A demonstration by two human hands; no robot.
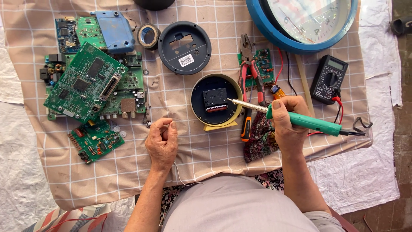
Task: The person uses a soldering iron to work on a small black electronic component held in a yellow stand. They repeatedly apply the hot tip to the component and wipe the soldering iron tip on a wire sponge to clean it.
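Soldering step, judging by the pose: right hand grips the green soldering iron, tip over the small clock back; left hand at 9 o'clock pinches thin solder wire, which needs bringing to the tip

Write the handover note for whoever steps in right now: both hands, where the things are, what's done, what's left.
Right hand: grips the green soldering iron, tip over the black movement of the small yellow clock.
Left hand: pinches a thin wire, resting on the checked cloth.
Near: red pliers, multimeter, circuit boards at left.
Done: clock lies face down, dark round cover set apart.
Left: the iron's tip is not yet touching the movement, as far as I can tell.
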